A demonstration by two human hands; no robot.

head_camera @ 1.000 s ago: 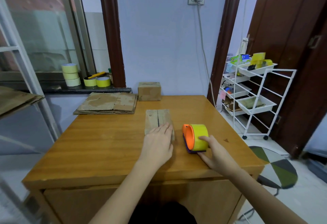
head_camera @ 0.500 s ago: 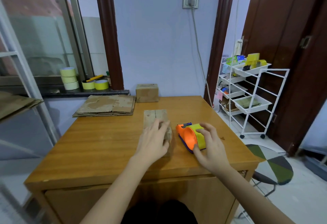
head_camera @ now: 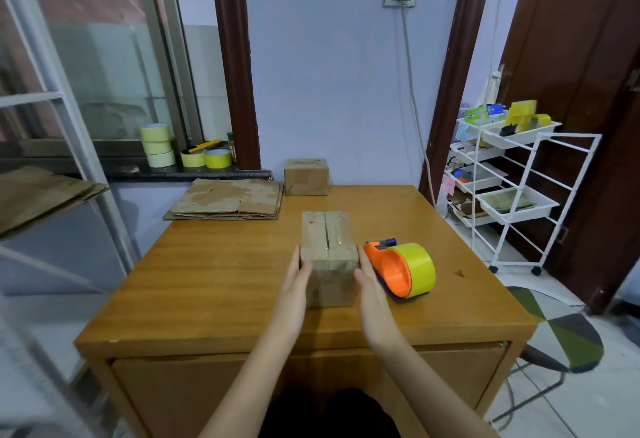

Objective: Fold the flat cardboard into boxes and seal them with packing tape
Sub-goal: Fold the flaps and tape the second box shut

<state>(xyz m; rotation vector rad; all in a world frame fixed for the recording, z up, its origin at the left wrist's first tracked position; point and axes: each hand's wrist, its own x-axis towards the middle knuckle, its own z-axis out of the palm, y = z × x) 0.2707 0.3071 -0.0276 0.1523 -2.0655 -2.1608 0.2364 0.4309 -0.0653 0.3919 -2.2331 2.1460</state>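
Small cardboard box (head_camera: 328,257) stands near the middle of the wooden table (head_camera: 207,282), top flaps closed with a dark seam running down the centre away from the person. Shiny strip along the seam, possibly tape; cannot tell for sure.

Left hand (head_camera: 294,290) flat against the box's left side, fingers straight and together, thumb up near the top edge. Right hand (head_camera: 369,287) flat against the right side, fingers likewise straight, pressing rather than curling round. Box sits between the two palms, resting on the table.

Tape dispenser (head_camera: 401,269), orange body with a yellow roll and a blue part at the far end, lies on the table just beside the right hand, not held.

Stack of flat cardboard (head_camera: 227,199) at the far left of the table, overhanging the edge a little. Second closed box (head_camera: 306,177) at the far edge against the wall.

Windowsill to the left carries several tape rolls (head_camera: 157,145). White wire cart (head_camera: 512,181) with trays stands right of the table by a dark door
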